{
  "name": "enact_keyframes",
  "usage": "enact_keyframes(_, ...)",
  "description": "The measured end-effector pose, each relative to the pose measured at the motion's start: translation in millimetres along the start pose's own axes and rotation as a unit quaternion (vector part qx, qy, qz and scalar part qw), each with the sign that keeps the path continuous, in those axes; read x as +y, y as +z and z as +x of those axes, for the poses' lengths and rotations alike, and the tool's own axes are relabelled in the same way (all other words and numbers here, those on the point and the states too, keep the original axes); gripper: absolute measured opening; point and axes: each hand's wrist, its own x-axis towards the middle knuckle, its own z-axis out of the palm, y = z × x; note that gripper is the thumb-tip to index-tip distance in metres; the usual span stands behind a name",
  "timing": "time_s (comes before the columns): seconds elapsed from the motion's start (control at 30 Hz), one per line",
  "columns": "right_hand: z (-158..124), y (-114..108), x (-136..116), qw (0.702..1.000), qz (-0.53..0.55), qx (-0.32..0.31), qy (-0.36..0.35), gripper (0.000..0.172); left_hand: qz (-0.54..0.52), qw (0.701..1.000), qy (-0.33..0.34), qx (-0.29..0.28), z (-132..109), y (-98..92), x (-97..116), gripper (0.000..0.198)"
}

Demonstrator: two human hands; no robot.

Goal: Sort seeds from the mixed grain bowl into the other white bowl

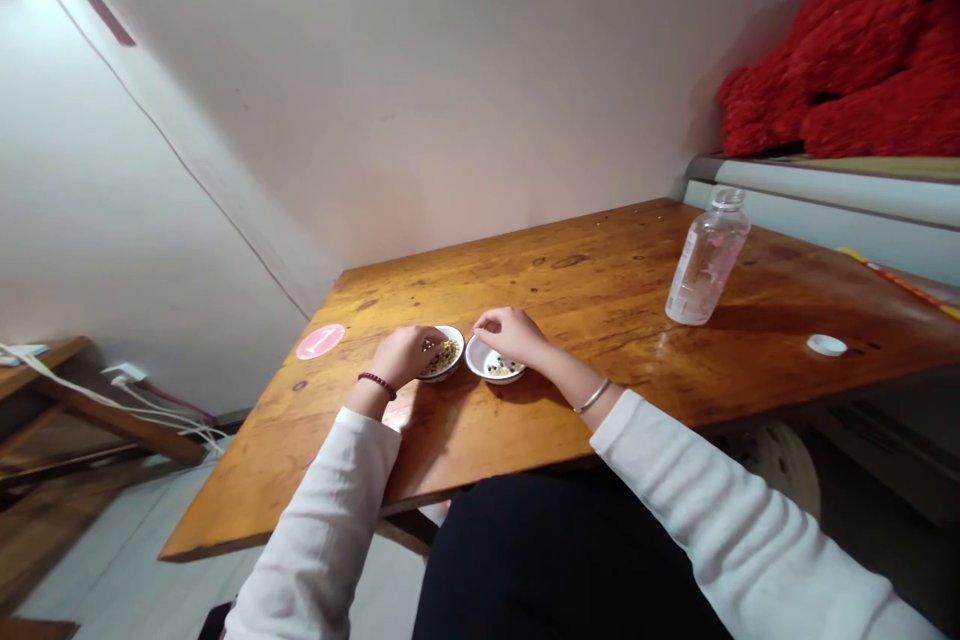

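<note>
Two small white bowls stand side by side on the wooden table. In the left bowl (450,334) lies a mix of pale, yellowish and dark beans or grains (444,358). My left hand (409,356) reaches over its left rim, fingertips bent together down at the grains; what they pinch is too small to make out. The right bowl (481,358) contains fewer pale and dark grains (501,367), gathered on its right side. Above its far rim is my right hand (508,332), with thumb and forefinger pressed together; anything between them is too small to name.
A clear uncapped bottle (707,260) stands at the table's right, with a white cap (826,345) lying nearer the right edge. A round pink sticker (320,341) is on the left of the table (300,450). Behind runs a wall; a red plush thing (855,60) rests at the far right.
</note>
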Motion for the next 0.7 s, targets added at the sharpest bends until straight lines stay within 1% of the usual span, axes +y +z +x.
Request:
enact_keyframes(0.1, 0, 0, 1, 1.0, -0.002, -0.002, -0.001, 0.016, -0.003, 1.0, 0.011, 0.003, -1, -1.1, 3, 0.025)
enact_keyframes(0.37, 0, -1, 0, 1.0, -0.003, -0.001, 0.0, 0.017, -0.029, 1.0, -0.002, 0.011, 0, 2.7, 2, 0.022)
enact_keyframes(0.47, 0, 0, 0, 1.0, 0.003, 0.0, -0.004, 0.016, -0.087, 0.995, 0.016, 0.039, 1, 3.3, 7, 0.023)
enact_keyframes(0.6, 0, 1, 1, 1.0, 0.022, -0.007, -0.02, 0.016, -0.182, 0.979, 0.02, 0.085, 3, 7.1, 16, 0.026)
enact_keyframes(0.7, 1, 2, 3, 0.999, 0.026, -0.017, -0.027, 0.016, -0.212, 0.972, 0.017, 0.098, 5, 12.3, 20, 0.025)
